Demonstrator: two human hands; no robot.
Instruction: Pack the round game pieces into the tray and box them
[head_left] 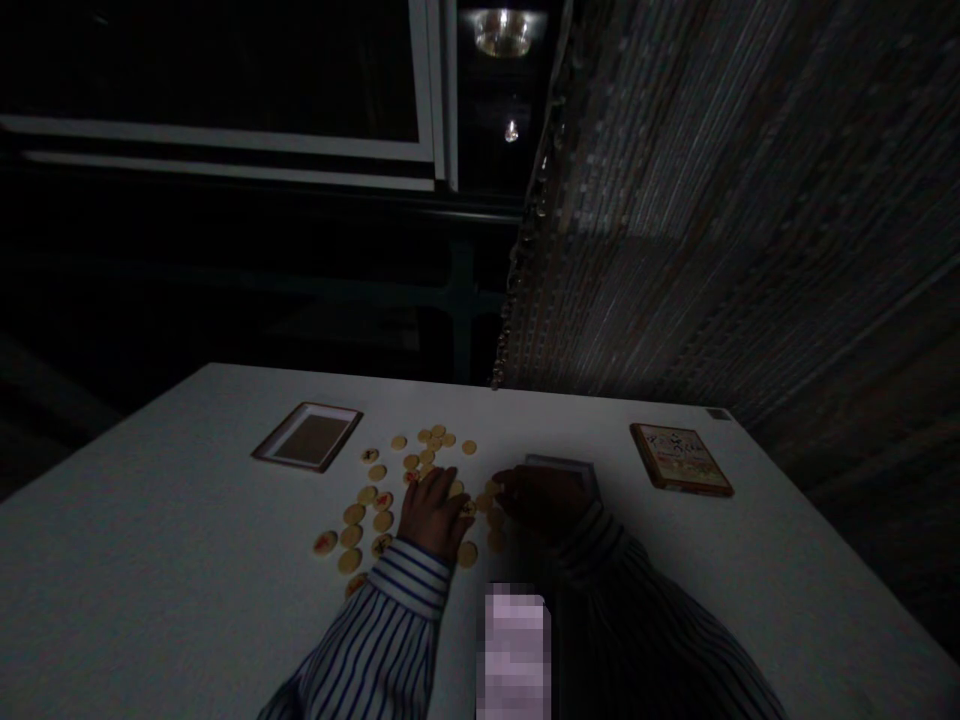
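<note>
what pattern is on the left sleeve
White with dark blue stripes; the left sleeve shows best in the head view.

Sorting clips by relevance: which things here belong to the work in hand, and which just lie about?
In use:
- round xiangqi pieces by the left hand and right hand
- white table beneath them

Apparently lying about:
- wooden-rimmed tray, left
- printed box, right
- grey-rimmed item behind the right hand: unclear

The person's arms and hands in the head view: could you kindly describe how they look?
The left sleeve is long, pale with dark blue stripes, ending in a striped cuff. The right sleeve is striped too, though shadow dulls its colours. Both the left hand and the right hand are ungloved.
</note>
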